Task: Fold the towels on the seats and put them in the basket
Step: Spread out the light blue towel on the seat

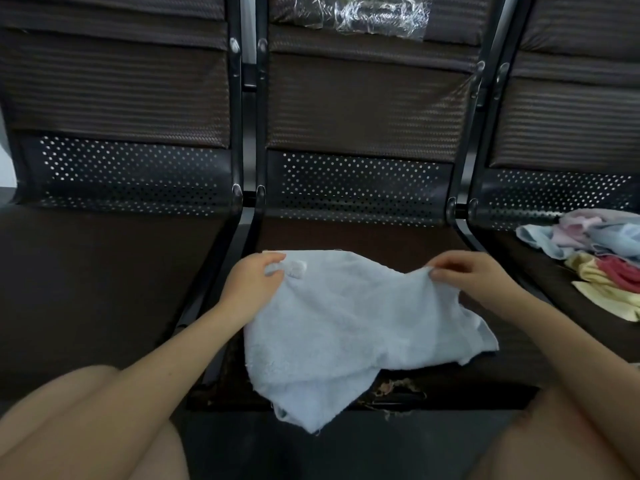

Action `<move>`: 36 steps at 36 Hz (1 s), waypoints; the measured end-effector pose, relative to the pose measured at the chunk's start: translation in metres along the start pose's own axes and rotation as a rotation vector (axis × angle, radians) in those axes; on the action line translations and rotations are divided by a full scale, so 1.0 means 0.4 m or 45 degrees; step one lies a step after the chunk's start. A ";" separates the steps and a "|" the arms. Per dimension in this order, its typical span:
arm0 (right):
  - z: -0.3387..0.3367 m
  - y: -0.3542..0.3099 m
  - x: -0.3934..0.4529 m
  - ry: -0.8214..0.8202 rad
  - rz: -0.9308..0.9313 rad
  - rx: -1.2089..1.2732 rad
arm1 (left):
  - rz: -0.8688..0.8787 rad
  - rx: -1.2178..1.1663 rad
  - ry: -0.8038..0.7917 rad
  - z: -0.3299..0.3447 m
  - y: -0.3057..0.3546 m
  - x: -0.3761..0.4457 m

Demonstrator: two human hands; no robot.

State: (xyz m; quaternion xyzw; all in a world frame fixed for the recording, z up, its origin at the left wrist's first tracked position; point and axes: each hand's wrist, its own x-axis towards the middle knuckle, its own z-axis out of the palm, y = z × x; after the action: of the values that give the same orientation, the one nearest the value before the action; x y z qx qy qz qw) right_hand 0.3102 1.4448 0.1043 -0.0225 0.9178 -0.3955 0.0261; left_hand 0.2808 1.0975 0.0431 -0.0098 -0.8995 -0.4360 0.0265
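A pale blue towel (346, 327) lies spread and rumpled on the middle seat (363, 237), its near end hanging over the seat's front edge. My left hand (254, 280) pinches the towel's far left corner. My right hand (467, 271) pinches the far right edge, lifting it slightly. A pile of unfolded towels (602, 251) in blue, pink, yellow and red sits on the right seat. No basket is in view.
The left seat (104, 289) is a dark padded seat in the same row. Black metal frames (242, 237) separate the seats. Crumpled clear plastic (381, 15) rests on the middle backrest. My knees fill the bottom corners.
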 end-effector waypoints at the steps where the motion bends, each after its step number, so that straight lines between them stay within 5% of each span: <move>1: -0.005 -0.010 0.008 0.040 0.017 0.069 | 0.000 0.041 -0.048 0.006 -0.004 -0.001; 5: -0.006 -0.018 0.069 0.096 0.080 -0.019 | 0.042 0.156 -0.145 0.020 -0.006 -0.015; 16: 0.096 0.106 0.136 -0.081 0.176 -0.401 | 0.035 0.109 -0.019 0.014 -0.018 -0.012; 30: 0.076 0.125 0.165 -0.306 0.166 -0.352 | -0.045 0.036 0.073 -0.039 0.053 0.132; 36: 0.074 0.140 0.167 -0.306 0.151 -0.366 | -0.011 0.328 -0.018 0.045 -0.010 0.188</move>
State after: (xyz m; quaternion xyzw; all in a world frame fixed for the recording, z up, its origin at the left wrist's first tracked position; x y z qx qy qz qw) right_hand 0.2442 1.4578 0.0412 -0.0191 0.9548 -0.2525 0.1553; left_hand 0.2048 1.1086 0.0329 -0.0054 -0.9482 -0.3171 0.0194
